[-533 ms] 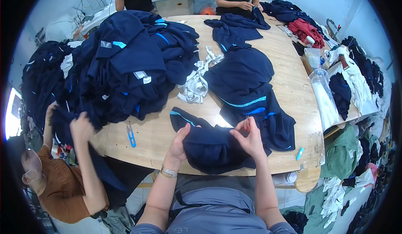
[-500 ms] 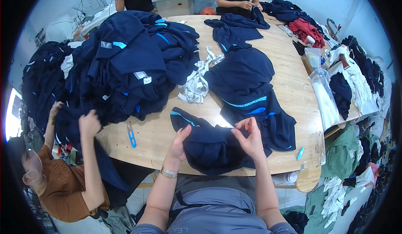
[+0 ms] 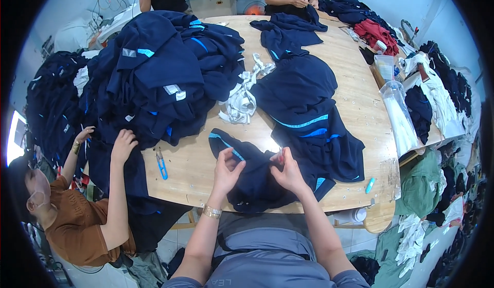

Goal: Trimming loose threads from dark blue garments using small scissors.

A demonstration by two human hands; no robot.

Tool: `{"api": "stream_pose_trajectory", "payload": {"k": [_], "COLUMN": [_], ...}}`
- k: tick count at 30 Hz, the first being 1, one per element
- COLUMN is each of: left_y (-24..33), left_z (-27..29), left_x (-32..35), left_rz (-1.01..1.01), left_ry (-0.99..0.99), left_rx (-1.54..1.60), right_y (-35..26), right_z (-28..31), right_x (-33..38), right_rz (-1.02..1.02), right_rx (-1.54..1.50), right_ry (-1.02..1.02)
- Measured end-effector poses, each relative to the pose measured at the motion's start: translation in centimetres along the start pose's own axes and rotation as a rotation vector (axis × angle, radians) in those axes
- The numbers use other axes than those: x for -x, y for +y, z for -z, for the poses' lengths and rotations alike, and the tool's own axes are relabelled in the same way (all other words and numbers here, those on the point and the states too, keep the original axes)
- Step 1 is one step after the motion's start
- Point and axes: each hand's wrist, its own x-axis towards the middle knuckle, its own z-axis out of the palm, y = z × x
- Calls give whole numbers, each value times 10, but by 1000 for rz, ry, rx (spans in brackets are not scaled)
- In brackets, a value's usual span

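Note:
A navy garment [image 3: 252,185] with a light-blue trim lies bunched at the table's near edge, in front of me. My left hand [image 3: 228,172] is closed on its upper edge, thumb and fingers beside the light-blue strip. Over the garment's right part, my right hand [image 3: 288,172] is curled round a small red tool [image 3: 281,157] with a pale tip, mostly hidden by the fingers. More navy garments [image 3: 298,84] with light-blue bands stretch away beyond my right hand. Blue thread snips [image 3: 162,165] rest on the table left of my hands.
A tall heap of navy garments [image 3: 159,77] covers the table's left. White fabric strips [image 3: 241,102] lie mid-table. A turquoise marker-like stick [image 3: 370,185] sits near the right edge. At left, a person in brown [image 3: 85,221] handles navy cloth; two more people stand across the table.
The garment has been lowered and spread flatter on the table. My left hand has shifted to its light-blue trim; my right hand has moved left, and the red tool now shows.

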Motion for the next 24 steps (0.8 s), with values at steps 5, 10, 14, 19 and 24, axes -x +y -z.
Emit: {"api": "stream_pose_trajectory", "payload": {"k": [5, 10, 14, 19, 24], "left_y": [59, 71, 89, 59, 60], "left_z": [-8, -14, -14, -3, -2], "left_x": [18, 26, 27, 19, 19], "left_rz": [-341, -430, -371, -32, -7], "left_ry": [-334, -326, -477, -567, -541], "left_rx": [-594, -817, -911, -109, -121], "right_y": [-4, 1, -2, -14, -30], "right_z": [4, 10, 13, 13, 13], "right_x": [2, 1, 5, 2, -1], "right_rz": [-45, -117, -168, -265, 97], "right_rx": [-85, -247, -346, -421, -383], "right_ry": [-8, -69, -76, -73, 110]}}
